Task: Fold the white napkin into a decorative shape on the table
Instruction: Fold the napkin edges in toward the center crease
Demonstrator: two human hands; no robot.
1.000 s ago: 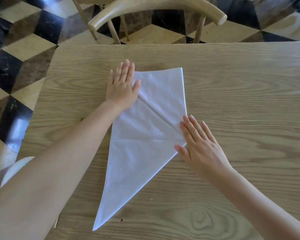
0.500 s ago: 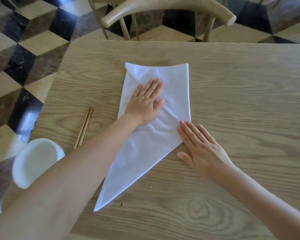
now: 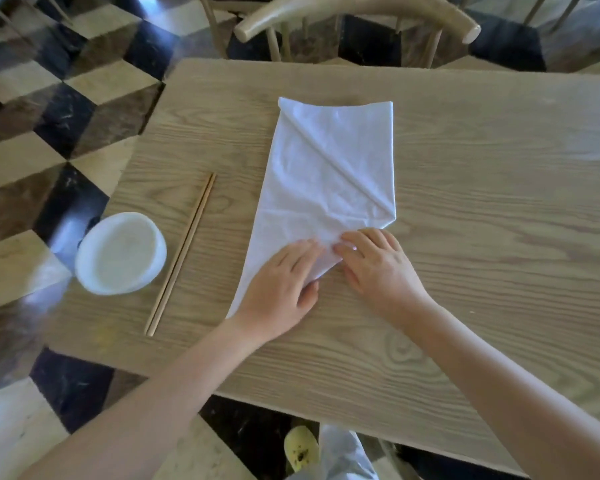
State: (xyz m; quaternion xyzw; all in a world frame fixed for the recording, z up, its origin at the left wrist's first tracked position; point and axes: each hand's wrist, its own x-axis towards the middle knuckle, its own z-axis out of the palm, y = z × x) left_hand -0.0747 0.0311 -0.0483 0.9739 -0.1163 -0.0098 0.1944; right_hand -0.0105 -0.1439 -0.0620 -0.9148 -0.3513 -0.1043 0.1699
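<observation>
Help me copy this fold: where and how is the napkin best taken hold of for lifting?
Probably the narrow near tip of the napkin, pinched from the near edge of the table. The cloth tapers to a flat point there beside the left hand, while the broad far end carries a layered diagonal fold that lifting could undo.

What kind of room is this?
Probably a dining room or a restaurant. There is a wooden table set with a white bowl and chopsticks, a white napkin laid out for folding, and a wooden chair across from it.
</observation>
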